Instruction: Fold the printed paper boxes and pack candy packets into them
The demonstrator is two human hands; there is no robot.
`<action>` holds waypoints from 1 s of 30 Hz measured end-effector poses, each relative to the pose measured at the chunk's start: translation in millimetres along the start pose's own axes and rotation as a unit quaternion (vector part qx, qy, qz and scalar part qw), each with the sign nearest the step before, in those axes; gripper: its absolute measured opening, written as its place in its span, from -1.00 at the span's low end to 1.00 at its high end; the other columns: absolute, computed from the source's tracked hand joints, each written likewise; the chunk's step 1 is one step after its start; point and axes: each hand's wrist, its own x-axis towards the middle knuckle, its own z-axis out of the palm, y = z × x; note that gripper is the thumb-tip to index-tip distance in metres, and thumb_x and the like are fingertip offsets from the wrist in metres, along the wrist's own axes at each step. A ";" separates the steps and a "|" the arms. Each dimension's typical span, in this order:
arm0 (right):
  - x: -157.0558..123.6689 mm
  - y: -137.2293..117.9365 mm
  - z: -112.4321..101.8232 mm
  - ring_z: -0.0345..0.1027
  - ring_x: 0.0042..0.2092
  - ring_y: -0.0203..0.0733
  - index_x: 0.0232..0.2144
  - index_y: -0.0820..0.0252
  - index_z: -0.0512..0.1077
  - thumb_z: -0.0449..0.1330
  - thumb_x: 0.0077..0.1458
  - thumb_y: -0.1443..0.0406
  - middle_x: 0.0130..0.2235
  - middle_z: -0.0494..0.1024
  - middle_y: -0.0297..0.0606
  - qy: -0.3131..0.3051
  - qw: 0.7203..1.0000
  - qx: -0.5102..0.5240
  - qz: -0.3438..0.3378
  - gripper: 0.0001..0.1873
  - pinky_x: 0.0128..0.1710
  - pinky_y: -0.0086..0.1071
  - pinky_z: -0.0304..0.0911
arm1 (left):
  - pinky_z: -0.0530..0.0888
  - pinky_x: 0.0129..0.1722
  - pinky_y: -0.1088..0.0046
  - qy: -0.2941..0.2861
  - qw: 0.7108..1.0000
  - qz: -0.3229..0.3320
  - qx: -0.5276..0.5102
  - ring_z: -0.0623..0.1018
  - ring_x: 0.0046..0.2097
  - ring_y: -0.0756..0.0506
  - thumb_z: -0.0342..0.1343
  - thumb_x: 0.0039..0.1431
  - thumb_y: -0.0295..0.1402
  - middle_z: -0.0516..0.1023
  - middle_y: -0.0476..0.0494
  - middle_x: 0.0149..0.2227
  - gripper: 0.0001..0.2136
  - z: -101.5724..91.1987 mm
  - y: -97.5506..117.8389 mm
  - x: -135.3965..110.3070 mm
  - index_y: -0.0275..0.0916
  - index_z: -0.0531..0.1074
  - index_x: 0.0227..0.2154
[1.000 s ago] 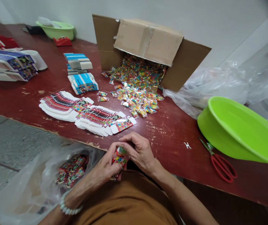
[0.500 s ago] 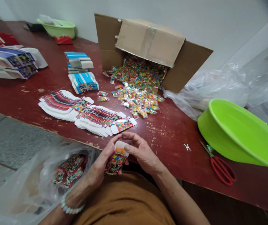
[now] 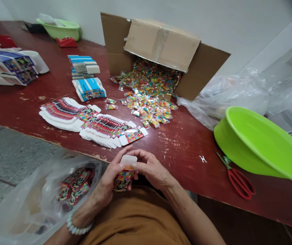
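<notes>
Between my hands, over my lap at the table's edge, is a small printed candy box (image 3: 123, 178) with its white top flap raised. A bit of orange shows inside its mouth. My left hand (image 3: 109, 177) wraps the box from the left side. My right hand (image 3: 152, 169) grips its right side, thumb at the opening by the flap. Fanned flat red-and-black boxes (image 3: 105, 126) lie on the table just beyond my hands. Farther back, small candy packets (image 3: 152, 109) spill from a tipped cardboard carton (image 3: 162, 41).
Red-handled scissors (image 3: 240, 183) and a green basin (image 3: 258, 146) stand at the right. Blue box stacks (image 3: 89, 89) and purple ones (image 3: 10, 66) sit to the left. Below the edge, a clear plastic bag (image 3: 44, 190) holds filled-looking boxes (image 3: 76, 183). Plastic sheeting (image 3: 227, 92) lies behind the basin.
The box's white flap now stands more upright over the opening, covering more of the orange contents. My thumbs have moved in close to the flap. The view has shifted slightly.
</notes>
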 end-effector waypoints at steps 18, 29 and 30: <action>-4.4 -6.6 3.1 0.53 -0.21 -0.19 -0.31 0.15 0.64 0.31 0.19 0.23 -0.22 0.68 -0.20 0.044 0.919 -0.328 -0.214 -0.87 -0.20 -0.33 0.41 | 0.47 -0.65 0.44 0.007 0.988 -0.096 -0.124 0.54 -0.62 -0.12 0.03 0.34 -0.01 0.58 -0.09 -0.48 -0.35 0.1 -1.1 3.9 -0.20 0.13 0.37; 6.1 -10.5 7.2 0.37 -0.54 -0.37 -0.47 0.23 0.55 0.44 0.00 0.14 -0.28 0.65 -0.24 0.032 0.989 -0.128 -0.069 -0.73 -0.55 -0.44 0.30 | 0.43 -0.64 0.49 -0.003 0.992 -0.094 -0.088 0.51 -0.61 -0.08 0.06 0.20 0.21 0.59 -0.14 -0.49 -0.19 -4.3 -2.5 5.7 -0.28 0.28 0.34; 4.1 -9.7 6.6 0.39 -0.50 -0.36 -0.44 0.21 0.56 0.41 0.06 0.14 -0.21 0.65 -0.22 0.021 0.981 -0.161 -0.102 -0.76 -0.51 -0.43 0.33 | 0.43 -0.64 0.49 0.003 0.991 -0.099 -0.091 0.51 -0.61 -0.08 0.09 0.18 0.21 0.58 -0.13 -0.50 -0.19 -5.1 -1.4 6.0 -0.29 0.30 0.33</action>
